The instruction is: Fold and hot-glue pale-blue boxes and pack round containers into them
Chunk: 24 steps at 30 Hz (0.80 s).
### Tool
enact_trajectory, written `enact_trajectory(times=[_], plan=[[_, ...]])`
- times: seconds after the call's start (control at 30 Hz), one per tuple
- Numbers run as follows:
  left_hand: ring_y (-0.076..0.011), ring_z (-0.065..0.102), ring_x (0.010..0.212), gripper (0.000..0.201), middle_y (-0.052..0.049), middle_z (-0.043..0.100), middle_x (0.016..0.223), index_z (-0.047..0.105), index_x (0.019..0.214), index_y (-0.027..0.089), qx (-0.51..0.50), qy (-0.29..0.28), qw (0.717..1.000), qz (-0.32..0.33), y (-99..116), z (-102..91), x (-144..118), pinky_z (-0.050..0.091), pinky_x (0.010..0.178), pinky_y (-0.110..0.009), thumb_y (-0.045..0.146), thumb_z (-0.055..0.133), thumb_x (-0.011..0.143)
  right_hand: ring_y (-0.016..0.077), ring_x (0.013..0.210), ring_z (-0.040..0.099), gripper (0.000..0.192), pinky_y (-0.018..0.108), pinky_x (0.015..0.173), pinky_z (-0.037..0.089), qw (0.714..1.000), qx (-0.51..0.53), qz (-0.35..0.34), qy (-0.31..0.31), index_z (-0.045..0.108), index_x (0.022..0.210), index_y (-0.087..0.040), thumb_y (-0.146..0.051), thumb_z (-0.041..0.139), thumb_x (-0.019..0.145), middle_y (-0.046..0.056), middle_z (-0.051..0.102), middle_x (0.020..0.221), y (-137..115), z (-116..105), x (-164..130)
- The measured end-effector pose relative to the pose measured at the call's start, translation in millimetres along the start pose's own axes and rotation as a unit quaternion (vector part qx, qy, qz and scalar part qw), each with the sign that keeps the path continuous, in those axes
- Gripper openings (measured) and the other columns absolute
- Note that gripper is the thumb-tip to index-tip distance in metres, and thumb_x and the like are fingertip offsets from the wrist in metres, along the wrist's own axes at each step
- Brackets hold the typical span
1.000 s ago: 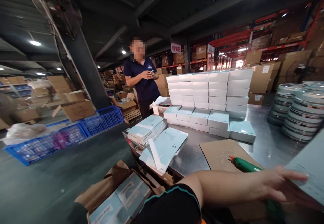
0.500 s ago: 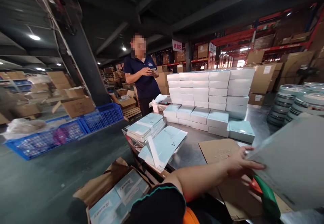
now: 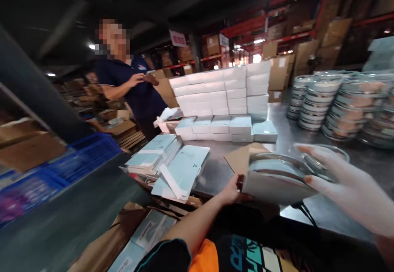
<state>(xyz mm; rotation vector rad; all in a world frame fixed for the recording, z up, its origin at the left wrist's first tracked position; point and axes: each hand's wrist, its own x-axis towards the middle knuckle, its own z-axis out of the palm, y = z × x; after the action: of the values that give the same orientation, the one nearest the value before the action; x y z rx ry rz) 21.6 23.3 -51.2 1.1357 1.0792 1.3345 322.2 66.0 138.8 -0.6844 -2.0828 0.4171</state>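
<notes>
My left hand [image 3: 231, 188] grips the left end of a pale blue-grey box [image 3: 271, 186], held just above the near edge of the steel table [image 3: 360, 163]. A round tin [image 3: 278, 165] lies on top of the box. My right hand [image 3: 344, 184] comes in from the right with its fingers spread, thumb and forefinger around a clear round lid [image 3: 326, 159] at the box's right end. The picture is blurred, so the exact grip is hard to read.
A wall of white boxes [image 3: 227, 87] and lower teal boxes [image 3: 220, 125] stands mid-table. Stacks of round tins [image 3: 338, 104] fill the right. Flat teal cartons [image 3: 181, 169] lie at the left corner beside a cardboard sheet [image 3: 240, 157]. A person in a dark shirt [image 3: 135, 91] stands behind, near blue crates [image 3: 86, 155].
The view has swung right and blurred. The flat teal sheet gave way to a box with a round tin between both hands. The green tool is out of sight.
</notes>
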Motion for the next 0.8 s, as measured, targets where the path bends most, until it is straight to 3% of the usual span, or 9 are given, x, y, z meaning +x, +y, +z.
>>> enact_trajectory(times=[0.1,0.2,0.3,0.4,0.47,0.57,0.63,0.73,0.8], plan=[[-0.0358,0.064,0.127,0.095,-0.014,0.069,0.129,0.058,0.129,0.018,0.046,-0.021,0.999,0.011,-3,-3.2,-14,0.048,0.115,-0.057,0.035,0.108,0.049,0.0336,0.15,0.055,0.083,0.048,0.123,0.048,0.996,0.071,0.038,0.029,0.046,0.165,-0.034,-0.078,0.061,0.096,0.014,0.054,0.165,10,28,-15],[-0.0374,0.062,0.133,0.106,-0.02,0.065,0.141,0.048,0.148,0.019,0.104,-0.003,0.99,0.095,4,-0.9,-21,0.049,0.114,-0.057,0.046,0.102,0.061,0.0355,0.155,0.049,0.1,0.05,0.126,0.045,0.984,0.126,0.077,0.099,0.032,0.17,-0.026,-0.075,0.07,0.092,0.019,0.042,0.172,20,63,-38],[-0.0371,0.061,0.137,0.104,-0.021,0.062,0.147,0.044,0.156,0.02,0.156,0.054,0.972,0.17,23,4.0,-23,0.05,0.114,-0.055,0.067,0.088,0.074,0.0358,0.153,0.05,0.087,0.05,0.122,0.049,0.977,0.163,0.121,0.072,0.046,0.162,-0.024,-0.066,0.073,0.091,0.017,0.051,0.165,19,93,-50],[-0.0375,0.063,0.132,0.076,-0.017,0.073,0.126,0.071,0.125,0.019,0.22,0.078,0.944,0.235,46,13.6,-19,0.048,0.116,-0.054,0.082,0.071,0.082,0.0343,0.138,0.064,0.062,0.048,0.115,0.055,0.953,0.235,0.175,0.081,0.065,0.143,-0.022,-0.062,0.066,0.094,0.014,0.071,0.14,10,114,-42],[-0.0346,0.068,0.12,0.065,-0.015,0.075,0.115,0.074,0.109,0.019,0.223,0.105,0.929,0.275,53,21.8,-17,0.053,0.11,-0.051,0.08,0.064,0.09,0.0338,0.12,0.072,0.051,0.048,0.105,0.06,0.933,0.247,0.228,0.125,0.072,0.126,-0.021,-0.059,0.062,0.094,0.012,0.078,0.118,6,123,-30],[-0.0314,0.07,0.12,0.062,-0.017,0.069,0.131,0.066,0.126,0.02,0.179,0.196,0.909,0.321,44,27.4,-17,0.057,0.103,-0.045,0.074,0.062,0.095,0.0313,0.108,0.073,0.042,0.046,0.1,0.06,0.92,0.199,0.267,0.206,0.07,0.119,-0.02,-0.043,0.064,0.084,0.01,0.078,0.109,6,131,-13],[-0.0349,0.064,0.133,0.065,-0.017,0.068,0.136,0.064,0.131,0.022,0.203,0.2,0.903,0.322,33,23.1,-19,0.054,0.111,-0.049,0.073,0.07,0.09,0.0273,0.106,0.073,0.053,0.041,0.097,0.061,0.924,0.191,0.253,0.214,0.064,0.131,-0.021,-0.033,0.061,0.08,0.01,0.077,0.117,10,130,-8],[-0.0404,0.06,0.138,0.058,-0.013,0.074,0.122,0.073,0.117,0.023,0.273,0.164,0.897,0.306,27,9.1,-23,0.042,0.123,-0.061,0.069,0.081,0.082,0.0224,0.106,0.073,0.053,0.036,0.093,0.06,0.955,0.102,0.255,0.117,0.056,0.145,-0.022,-0.029,0.048,0.094,0.009,0.076,0.123,24,113,-9],[-0.0416,0.06,0.138,0.053,-0.012,0.075,0.118,0.075,0.112,0.023,0.279,0.188,0.89,0.308,31,-0.8,-24,0.038,0.125,-0.063,0.066,0.083,0.081,0.0244,0.113,0.071,0.044,0.038,0.099,0.057,0.957,-0.008,0.284,0.049,0.062,0.14,-0.02,-0.033,0.043,0.102,0.011,0.075,0.124,38,98,-16]])
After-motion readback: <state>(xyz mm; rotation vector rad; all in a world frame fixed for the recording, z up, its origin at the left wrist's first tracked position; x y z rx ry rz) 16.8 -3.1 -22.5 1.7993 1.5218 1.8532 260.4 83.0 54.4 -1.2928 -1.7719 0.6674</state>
